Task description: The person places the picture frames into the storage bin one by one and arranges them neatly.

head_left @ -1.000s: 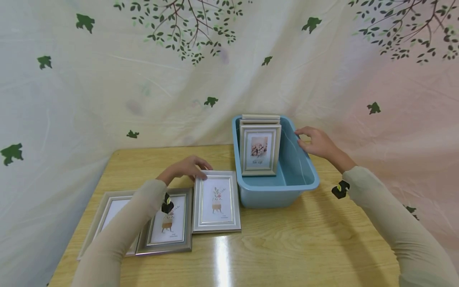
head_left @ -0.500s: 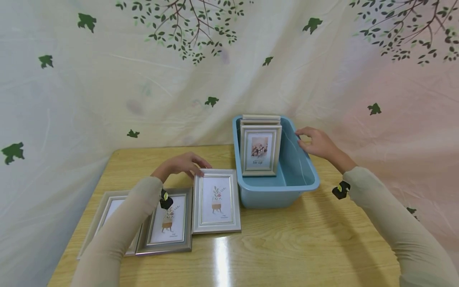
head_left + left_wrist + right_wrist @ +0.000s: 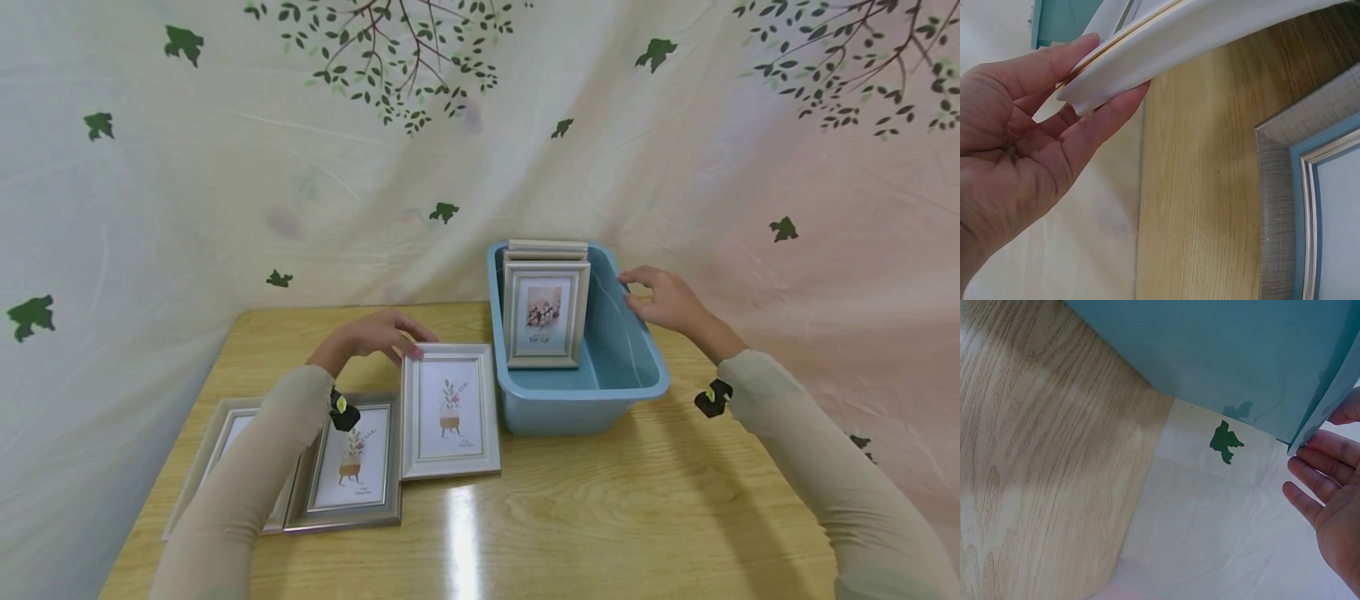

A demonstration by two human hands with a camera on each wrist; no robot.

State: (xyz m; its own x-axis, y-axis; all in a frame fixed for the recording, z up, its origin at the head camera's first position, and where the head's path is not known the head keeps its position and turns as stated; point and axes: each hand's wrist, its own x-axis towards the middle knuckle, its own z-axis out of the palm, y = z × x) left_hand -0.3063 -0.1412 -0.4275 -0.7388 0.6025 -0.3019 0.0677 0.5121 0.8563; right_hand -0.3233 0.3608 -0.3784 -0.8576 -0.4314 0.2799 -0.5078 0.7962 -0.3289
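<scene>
A whitish-silver picture frame (image 3: 451,450) with a potted-plant print is pinched at its upper left corner by my left hand (image 3: 373,335). In the left wrist view the thumb lies over the frame's edge (image 3: 1147,59) and the fingers are beneath, with that corner raised above the table. My right hand (image 3: 663,298) holds the right rim of a blue plastic tub (image 3: 570,412), thumb on the inner side and fingers outside under the rim (image 3: 1329,400). Inside the tub several picture frames (image 3: 544,342) stand upright in a row, the front one showing a flower print.
Left of the held frame lie a darker silver picture frame (image 3: 393,467) and a lighter picture frame (image 3: 191,475), partly hidden by the left sleeve. The wooden table (image 3: 600,517) reaches back to a leaf-printed curtain (image 3: 360,208).
My left hand has shifted slightly left and back, and the whitish frame has risen and tilted off the table. The right hand stays on the tub's rim.
</scene>
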